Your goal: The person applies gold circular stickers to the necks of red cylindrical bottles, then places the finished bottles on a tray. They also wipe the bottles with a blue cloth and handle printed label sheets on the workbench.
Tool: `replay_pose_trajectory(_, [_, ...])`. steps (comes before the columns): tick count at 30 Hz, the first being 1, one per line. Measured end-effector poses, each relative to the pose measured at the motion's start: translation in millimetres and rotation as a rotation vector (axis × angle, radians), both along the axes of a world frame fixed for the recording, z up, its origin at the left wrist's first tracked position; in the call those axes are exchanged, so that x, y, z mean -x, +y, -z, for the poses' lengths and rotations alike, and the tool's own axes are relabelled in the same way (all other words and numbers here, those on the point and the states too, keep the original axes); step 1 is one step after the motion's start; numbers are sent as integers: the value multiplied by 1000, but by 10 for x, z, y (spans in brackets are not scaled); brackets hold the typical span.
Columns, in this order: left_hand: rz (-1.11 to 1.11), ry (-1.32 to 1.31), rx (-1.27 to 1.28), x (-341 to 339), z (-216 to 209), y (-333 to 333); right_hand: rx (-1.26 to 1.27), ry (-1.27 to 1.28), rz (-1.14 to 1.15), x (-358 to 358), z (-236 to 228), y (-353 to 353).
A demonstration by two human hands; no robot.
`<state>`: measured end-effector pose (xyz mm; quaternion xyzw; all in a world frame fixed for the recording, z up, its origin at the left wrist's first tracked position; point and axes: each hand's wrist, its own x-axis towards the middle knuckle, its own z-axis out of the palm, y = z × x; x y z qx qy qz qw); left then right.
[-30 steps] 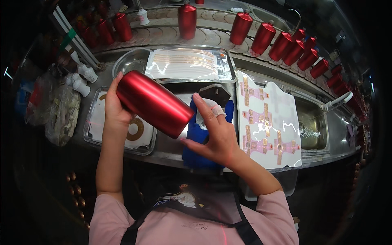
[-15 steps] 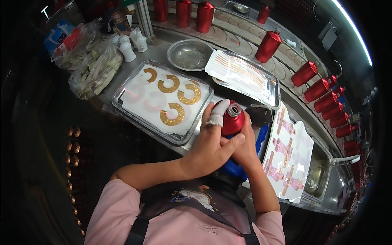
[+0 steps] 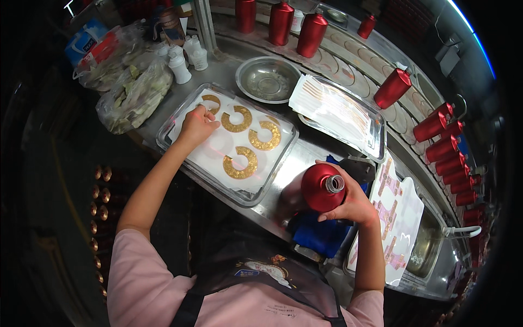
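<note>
My right hand (image 3: 355, 199) is wrapped round a red metallic bottle (image 3: 318, 191), its open threaded neck tilted up toward me. My left hand (image 3: 197, 126) reaches over a metal tray (image 3: 248, 199) lined with white sheets. Its fingertips are pinched together at the lower edge of a gold C-shaped decal (image 3: 212, 100) at the tray's far left, hiding part of it. Beside it lie more gold decals, one near the middle (image 3: 236, 119), one to the right (image 3: 265, 135) and one nearer me (image 3: 240, 163).
A round metal bowl (image 3: 268, 79) and a second tray (image 3: 376, 139) with a striped decal sheet (image 3: 332, 111) stand behind. Pink decal sheets (image 3: 389, 218) lie right, by a sink (image 3: 426, 248). Red bottles (image 3: 393, 88) line the conveyor. White bottles (image 3: 178, 65) and a plastic bag (image 3: 133, 103) are left.
My left hand has left the red bottle and moved left to the far-left gold decal. My right hand now holds the bottle alone, slightly lower and to the right in view.
</note>
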<state>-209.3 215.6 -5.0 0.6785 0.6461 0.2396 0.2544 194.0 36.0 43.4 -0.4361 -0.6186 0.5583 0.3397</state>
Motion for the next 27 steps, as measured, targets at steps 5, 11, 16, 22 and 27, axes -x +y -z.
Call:
replay_pose_trajectory(5, [-4,432,39,-328,143,169,-20,-79,178,-32,62,-191])
replay_pose_trajectory(11, [44,432,-32,-75,130,301,70,-104,326,-119,-128,-479])
replay_pose_trajectory(16, [40,240,185,54,67,400,108,-185,363,-93,-145,-533])
replay_pose_trajectory(22, [-159,624,-141,39,132,254,60,-206,331,-60,-131,-528])
replay_pose_trajectory(27, [-88,560,10,473,-6,308,80,-193,338,-52,-147,-537])
